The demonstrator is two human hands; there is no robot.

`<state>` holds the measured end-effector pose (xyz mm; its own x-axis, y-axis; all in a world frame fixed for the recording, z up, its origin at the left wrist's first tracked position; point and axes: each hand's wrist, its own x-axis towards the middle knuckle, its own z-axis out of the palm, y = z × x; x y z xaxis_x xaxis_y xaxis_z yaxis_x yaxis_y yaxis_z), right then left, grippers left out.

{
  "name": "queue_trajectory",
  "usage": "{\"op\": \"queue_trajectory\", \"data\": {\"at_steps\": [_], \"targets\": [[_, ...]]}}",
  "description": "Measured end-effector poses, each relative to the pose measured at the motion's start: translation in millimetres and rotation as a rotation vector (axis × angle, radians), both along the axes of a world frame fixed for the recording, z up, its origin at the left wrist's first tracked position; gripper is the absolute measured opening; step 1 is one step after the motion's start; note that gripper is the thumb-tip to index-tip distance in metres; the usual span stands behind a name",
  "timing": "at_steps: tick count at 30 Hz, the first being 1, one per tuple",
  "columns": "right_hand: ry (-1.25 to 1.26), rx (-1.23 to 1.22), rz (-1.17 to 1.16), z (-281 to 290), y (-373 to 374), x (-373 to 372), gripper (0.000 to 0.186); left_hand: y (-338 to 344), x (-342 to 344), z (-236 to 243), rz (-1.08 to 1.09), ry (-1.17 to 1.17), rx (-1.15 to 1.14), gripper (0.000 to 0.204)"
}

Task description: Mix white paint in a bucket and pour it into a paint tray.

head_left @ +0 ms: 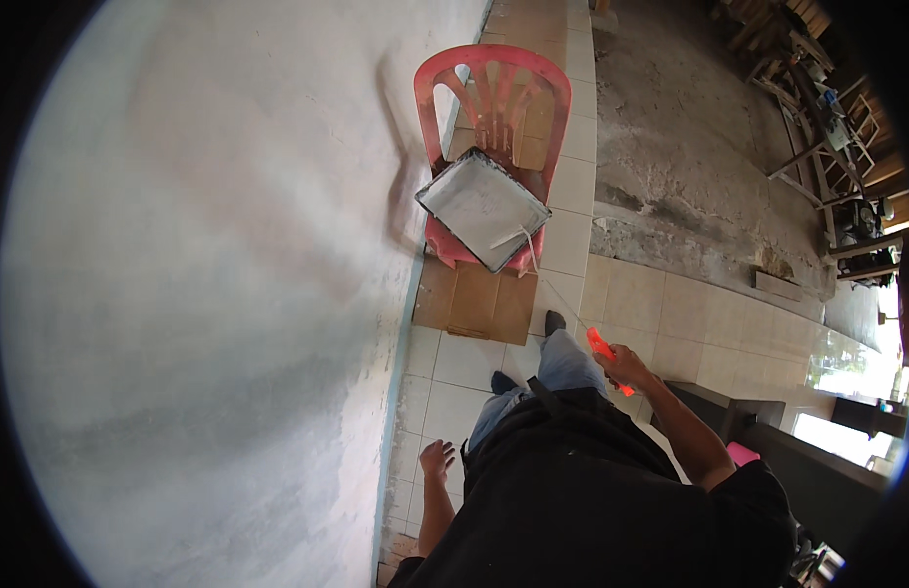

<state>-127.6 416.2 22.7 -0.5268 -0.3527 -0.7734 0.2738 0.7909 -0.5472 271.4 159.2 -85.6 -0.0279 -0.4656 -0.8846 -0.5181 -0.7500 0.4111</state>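
My right hand (626, 367) is wrapped round the orange-red handle of a paint roller (599, 344). From it a thin bent wire runs forward to the tray, where the small white roller end lies at the near right corner. The shallow square tray (471, 204) has a dark, paint-smeared rim and whitish paint inside. It rests on the seat of a red plastic chair (493, 61), turned cornerwise. Low beside the wall hangs my left hand (438, 459), holding nothing, its fingers loosely apart.
A patchy white-grey wall (229, 255) rises close on my left. Flattened cardboard (489, 304) covers the tiles under the chair's front. Rough concrete floor (689, 127) borders the tiles at right. A dark piece of furniture (729, 416) stands near my right elbow; wooden frames (817, 147) stand far right.
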Motion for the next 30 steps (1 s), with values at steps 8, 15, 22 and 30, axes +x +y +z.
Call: {"op": "queue_trajectory", "data": {"at_steps": [8, 15, 22, 30], "targets": [[-0.033, 0.052, 0.100, -14, 6, -69, 0.048, -10, -113, 22, -0.129, -0.018, 0.006, 0.038], [0.142, 0.276, 0.390, -28, 28, -101, 0.062, -53, -232, 4, -0.342, 0.130, -0.043, 0.042], [0.088, 0.256, 0.288, -7, 33, -86, 0.057, -93, -338, -80, -0.754, 0.064, -0.079, 0.035], [-0.065, 0.330, 0.257, 62, -19, -68, 0.058, -172, -421, -191, -0.497, 0.015, 0.099, 0.078]]}}
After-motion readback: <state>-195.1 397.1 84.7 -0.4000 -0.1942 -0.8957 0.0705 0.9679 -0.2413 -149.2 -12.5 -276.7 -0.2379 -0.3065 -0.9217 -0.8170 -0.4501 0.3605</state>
